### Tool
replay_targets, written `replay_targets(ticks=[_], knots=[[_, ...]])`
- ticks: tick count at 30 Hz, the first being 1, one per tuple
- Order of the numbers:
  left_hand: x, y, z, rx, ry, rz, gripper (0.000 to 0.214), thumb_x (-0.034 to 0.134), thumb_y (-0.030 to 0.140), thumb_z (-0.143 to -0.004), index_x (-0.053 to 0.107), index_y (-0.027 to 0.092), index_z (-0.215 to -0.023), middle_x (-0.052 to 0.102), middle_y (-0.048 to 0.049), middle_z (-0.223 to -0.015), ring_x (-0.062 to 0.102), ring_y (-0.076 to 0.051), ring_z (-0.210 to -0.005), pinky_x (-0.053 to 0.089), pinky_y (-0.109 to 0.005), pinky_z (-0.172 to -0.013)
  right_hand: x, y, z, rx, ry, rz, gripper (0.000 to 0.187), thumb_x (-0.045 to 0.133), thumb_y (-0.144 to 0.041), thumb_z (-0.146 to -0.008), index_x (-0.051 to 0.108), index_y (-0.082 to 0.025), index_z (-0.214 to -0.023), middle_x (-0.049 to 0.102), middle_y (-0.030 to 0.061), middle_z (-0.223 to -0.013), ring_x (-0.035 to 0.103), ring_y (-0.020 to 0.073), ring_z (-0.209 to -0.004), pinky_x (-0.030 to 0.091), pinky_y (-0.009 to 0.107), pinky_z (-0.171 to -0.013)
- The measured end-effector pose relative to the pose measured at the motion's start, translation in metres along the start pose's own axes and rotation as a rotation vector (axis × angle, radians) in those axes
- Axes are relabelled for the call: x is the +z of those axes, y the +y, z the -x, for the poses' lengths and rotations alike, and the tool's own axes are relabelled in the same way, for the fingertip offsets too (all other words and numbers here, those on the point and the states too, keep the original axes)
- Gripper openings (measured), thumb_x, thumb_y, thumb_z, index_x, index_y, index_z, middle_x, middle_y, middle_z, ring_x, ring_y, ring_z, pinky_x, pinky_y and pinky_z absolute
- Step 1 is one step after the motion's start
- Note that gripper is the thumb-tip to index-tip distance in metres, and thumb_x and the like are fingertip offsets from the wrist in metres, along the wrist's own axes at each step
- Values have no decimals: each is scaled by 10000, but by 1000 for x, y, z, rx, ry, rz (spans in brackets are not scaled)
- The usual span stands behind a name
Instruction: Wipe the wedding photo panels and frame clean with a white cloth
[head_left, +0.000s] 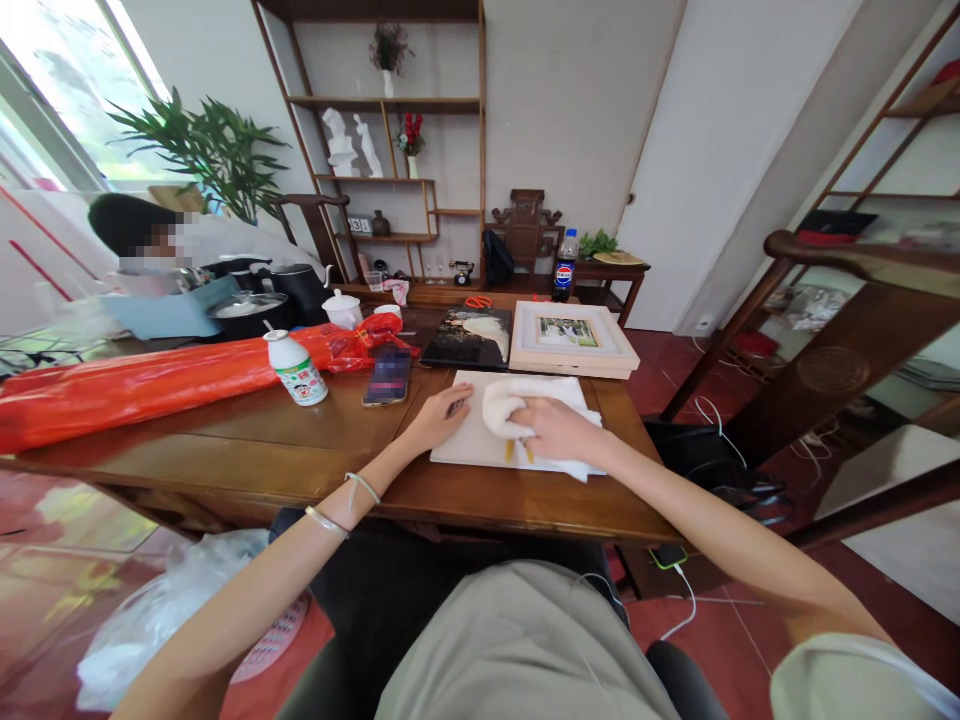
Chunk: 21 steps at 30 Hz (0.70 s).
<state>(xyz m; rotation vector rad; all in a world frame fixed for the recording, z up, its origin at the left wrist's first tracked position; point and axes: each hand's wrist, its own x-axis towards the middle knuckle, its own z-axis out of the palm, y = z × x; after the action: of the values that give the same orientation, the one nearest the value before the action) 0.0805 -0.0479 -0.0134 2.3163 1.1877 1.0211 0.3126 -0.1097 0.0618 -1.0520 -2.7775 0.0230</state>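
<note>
A flat white board (465, 448) lies near the table's front edge, in front of me. My left hand (441, 416) rests on its left side with the fingers stretched out. On the board's right part, my right hand (559, 428) has its fingers curled into a bunched white cloth (501, 404). Folds of white cloth also spread behind and to the right of that hand, over the board's right edge. Two short yellow-brown strips show just below the fingers; what they are I cannot make out.
Behind the board are a framed picture (574, 332) and a dark panel (465, 336). To the left lie a phone (387, 376), a white-green bottle (295, 368) and a long red wrapped bundle (172, 375). A cola bottle (565, 265) stands at the back. Another person leans at far left.
</note>
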Motion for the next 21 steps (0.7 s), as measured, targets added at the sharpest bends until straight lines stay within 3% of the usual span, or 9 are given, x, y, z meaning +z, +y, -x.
replay_targets(ticks=[5,7,11,15,18,21], knots=[[1,-2,0,2,-7,-13,430,454,381,-837,600,116,-1143,558,-117,-1259,483,-232,-1208,337,-355,-1059,7,28,-28,127,31,65,356,468,-109,-701,609,-144,-1026,608,127,-1039,556,256,-930,420,316,-751],[1,-1,0,5,-3,-5,425,457,379,-837,602,118,-1139,563,-118,-1254,483,-238,-1208,336,-364,-1060,11,23,-30,120,38,87,331,476,-109,-698,620,-136,-995,612,131,-1024,545,264,-963,414,333,-794],[0,1,0,5,1,0,394,462,353,-836,601,143,-1140,567,-102,-1251,490,-235,-1202,347,-377,-1052,17,-10,-15,-44,28,123,215,508,-131,-677,646,-125,-842,596,155,-1090,486,291,-1089,375,401,-902],[-1,1,0,10,-9,-16,379,451,299,-832,598,140,-1143,560,-99,-1260,494,-220,-1199,349,-364,-1051,18,-41,10,-177,46,77,235,536,-189,-675,655,-131,-868,528,161,-1229,425,314,-1172,324,454,-966],[0,1,1,10,1,2,374,461,304,-827,604,146,-1134,567,-88,-1253,493,-224,-1200,351,-368,-1050,15,-40,15,-188,40,33,218,540,-183,-667,644,-152,-856,572,136,-1165,464,295,-1136,367,416,-934],[-1,3,1,5,5,8,369,468,315,-829,610,156,-1130,573,-82,-1247,493,-225,-1200,351,-370,-1048,12,-21,0,-73,4,37,212,519,-167,-680,627,-167,-862,625,105,-1003,571,248,-928,445,335,-767]])
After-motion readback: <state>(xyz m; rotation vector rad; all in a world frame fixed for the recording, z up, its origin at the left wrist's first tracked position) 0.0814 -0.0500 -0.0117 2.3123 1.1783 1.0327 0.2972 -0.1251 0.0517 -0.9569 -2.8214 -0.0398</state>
